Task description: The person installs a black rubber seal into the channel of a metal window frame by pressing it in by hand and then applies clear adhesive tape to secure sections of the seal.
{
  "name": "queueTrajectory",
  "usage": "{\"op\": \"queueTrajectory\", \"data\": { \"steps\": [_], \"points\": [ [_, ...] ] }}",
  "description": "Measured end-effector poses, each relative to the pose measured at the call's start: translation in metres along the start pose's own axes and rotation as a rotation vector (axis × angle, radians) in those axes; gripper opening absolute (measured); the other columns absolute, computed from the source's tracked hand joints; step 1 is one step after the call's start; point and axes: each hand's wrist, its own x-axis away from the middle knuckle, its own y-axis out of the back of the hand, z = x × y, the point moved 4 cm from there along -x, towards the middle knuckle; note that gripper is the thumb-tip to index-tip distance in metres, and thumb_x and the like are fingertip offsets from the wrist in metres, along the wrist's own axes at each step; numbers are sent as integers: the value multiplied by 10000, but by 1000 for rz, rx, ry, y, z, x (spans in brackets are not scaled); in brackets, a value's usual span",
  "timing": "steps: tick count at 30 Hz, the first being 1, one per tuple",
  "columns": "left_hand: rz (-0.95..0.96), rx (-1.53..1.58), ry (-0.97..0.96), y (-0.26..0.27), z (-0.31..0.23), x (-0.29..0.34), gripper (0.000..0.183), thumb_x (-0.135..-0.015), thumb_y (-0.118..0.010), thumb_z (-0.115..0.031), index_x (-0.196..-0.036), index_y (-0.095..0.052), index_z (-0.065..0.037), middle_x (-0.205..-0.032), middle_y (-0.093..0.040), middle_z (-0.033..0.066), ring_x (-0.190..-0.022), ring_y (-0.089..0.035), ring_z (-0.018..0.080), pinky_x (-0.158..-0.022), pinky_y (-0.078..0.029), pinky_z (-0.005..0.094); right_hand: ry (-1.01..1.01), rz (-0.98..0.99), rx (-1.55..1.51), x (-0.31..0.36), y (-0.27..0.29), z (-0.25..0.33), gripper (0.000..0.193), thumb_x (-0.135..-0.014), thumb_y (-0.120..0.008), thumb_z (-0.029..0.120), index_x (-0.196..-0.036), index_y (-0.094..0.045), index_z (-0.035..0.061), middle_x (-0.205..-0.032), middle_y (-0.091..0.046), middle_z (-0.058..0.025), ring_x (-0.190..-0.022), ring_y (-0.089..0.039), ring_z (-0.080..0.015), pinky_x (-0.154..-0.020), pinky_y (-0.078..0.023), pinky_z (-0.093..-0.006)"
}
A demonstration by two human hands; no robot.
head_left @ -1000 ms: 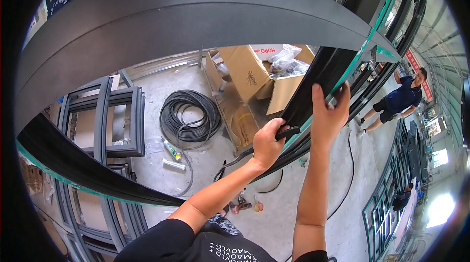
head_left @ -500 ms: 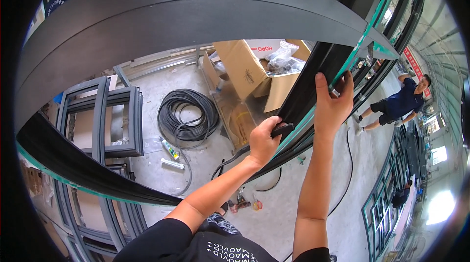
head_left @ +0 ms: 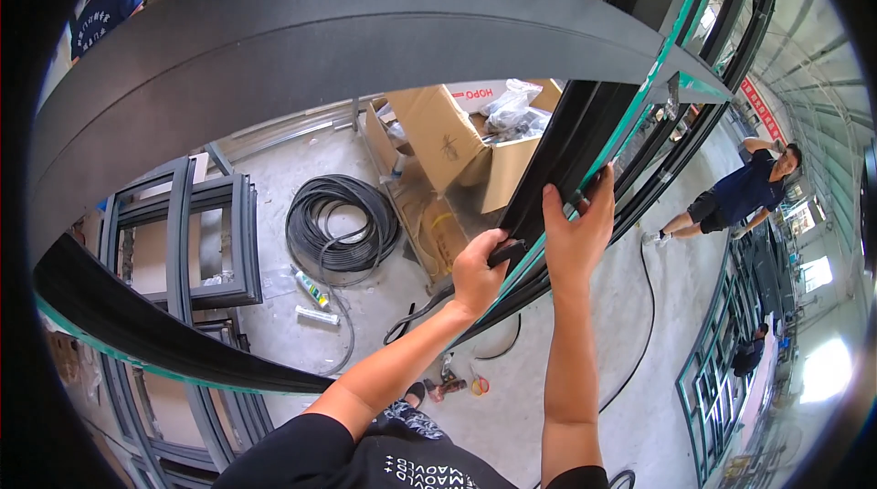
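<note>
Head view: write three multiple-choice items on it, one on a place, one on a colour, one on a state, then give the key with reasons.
1. Where does the coil of black hose lie?
A. on the concrete floor, left of the cardboard boxes
B. inside a cardboard box
C. over the person's shoulder

2. What colour is the thin edge strip along the dark frame bar?
A. red
B. teal green
C. yellow

3. What is the left hand doing?
A. hanging free
B. resting flat on the floor
C. closed on a black strip at the frame bar

Key: 1 A, the coil rests on bare floor beside the boxes. 2 B, a green line runs along the frame bar. 3 C, its fingers curl around the strip, while the right hand presses on the bar above.
</note>
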Motion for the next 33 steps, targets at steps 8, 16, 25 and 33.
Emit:
{"op": "queueTrajectory", "data": {
  "steps": [8,16,25,33],
  "points": [
    [4,38,34,-2,16,7,197,-803,-686,25,-992,-635,4,-859,-640,150,-780,-636,278,-725,-492,312,-5,11,-8,13,-3,-8,775,-780,-773,170,-1410,-398,-80,-1244,-568,-280,-1134,-573,-427,-974,-463,-441],
    [-88,0,24,-5,33,23,156,-825,-718,-44,-968,-660,-29,-856,-644,154,-759,-635,326,-686,-497,345,-93,77,-64,20,-5,-17,788,-745,-787,169,-1402,-416,-58,-1205,-590,-275,-1071,-608,-431,-908,-497,-446],
    [-44,-23,81,-6,55,40,160,-824,-693,-12,-974,-644,14,-840,-638,132,-785,-631,260,-737,-483,317,-47,58,-2,32,-6,-24,767,-740,-797,192,-1365,-439,-71,-1185,-598,-282,-1095,-591,-443,-909,-488,-456],
    [-32,-60,33,-8,64,47,113,-810,-719,-3,-896,-647,8,-759,-603,69,-706,-575,175,-678,-468,299,-72,198,-15,51,-4,-24,1140,-701,-846,217,-1541,-114,-26,-1288,-504,-269,-1086,-566,-378,-890,-494,-432]
  ]
}}
